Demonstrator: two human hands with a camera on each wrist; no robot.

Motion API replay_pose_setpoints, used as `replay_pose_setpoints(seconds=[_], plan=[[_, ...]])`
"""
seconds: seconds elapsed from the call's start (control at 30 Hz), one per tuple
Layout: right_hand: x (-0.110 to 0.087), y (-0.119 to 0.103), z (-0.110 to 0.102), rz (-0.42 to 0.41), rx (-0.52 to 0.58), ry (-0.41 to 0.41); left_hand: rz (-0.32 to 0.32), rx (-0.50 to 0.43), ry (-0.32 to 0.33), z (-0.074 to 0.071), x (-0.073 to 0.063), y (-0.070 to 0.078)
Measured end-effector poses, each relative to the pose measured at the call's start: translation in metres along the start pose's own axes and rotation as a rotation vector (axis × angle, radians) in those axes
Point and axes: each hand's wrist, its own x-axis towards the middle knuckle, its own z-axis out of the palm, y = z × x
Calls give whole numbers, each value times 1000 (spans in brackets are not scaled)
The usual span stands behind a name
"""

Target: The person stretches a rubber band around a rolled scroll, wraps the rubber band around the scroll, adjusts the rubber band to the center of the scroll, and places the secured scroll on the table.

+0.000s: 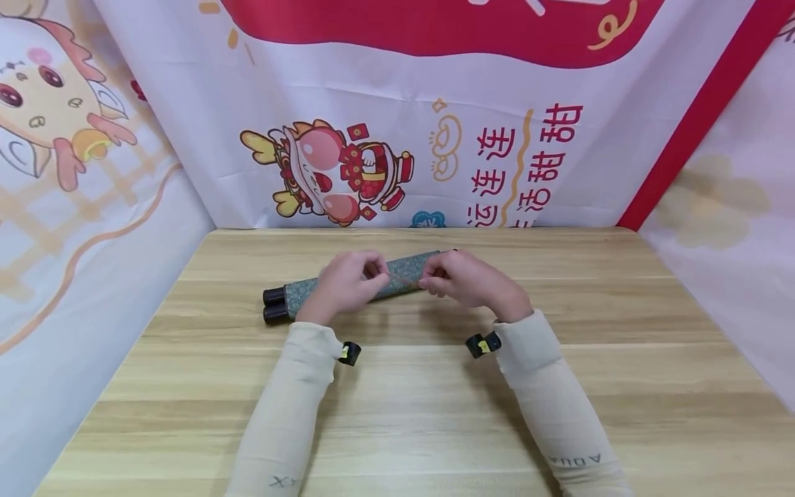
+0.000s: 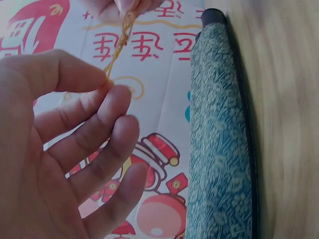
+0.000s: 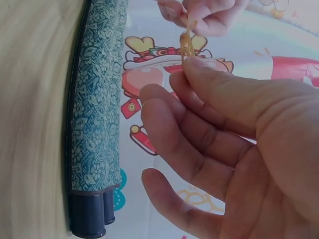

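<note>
Thin amber band (image 2: pixel 123 37) held up near the patterned roll (image 2: pixel 219 134), which lies on the surface (image 1: pixel 410 407). My left fingers (image 2: pixel 115 103) pinch one end, my right fingers (image 3: pixel 163 119) the other. I judge a light, even pull best, teasing the twists apart without snapping it. No container seen.

We see a wood-grain table (image 1: pixel 410 414) and, behind it, a white cloth (image 1: pixel 385 86) printed with a cartoon figure (image 1: pixel 319 169), red characters (image 1: pixel 495 143) and a red stripe (image 1: pixel 702 117); we find pale printed cloths on the left (image 1: pixel 155 241) and right (image 1: pixel 727 290).
</note>
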Motion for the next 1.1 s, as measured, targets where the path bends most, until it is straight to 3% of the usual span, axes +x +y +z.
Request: replay_pose_setpoints(seconds=[0.17,0.3,0.43,0.57,0.7,0.9,1.1], plan=[[-1,0,-2,17,-10,-1,-19,-9,54,-6,-2,-3],[-2,-1,-1,53,-51,-60,-15,-16,33,-7,-2,-1],[-1,-2,1,45,-61,-37,1,-31,-66,0,1,1],[2,-7,5,27,-17,15,49,-48,-188,17,6,5],[5,-11,10,-10,-23,4,99,-20,-233,28,8,14],[4,-13,10,-25,-31,-25,107,-24,-220,28,6,20],[2,-10,5,-22,-39,-41,103,-43,-113,22,5,17]])
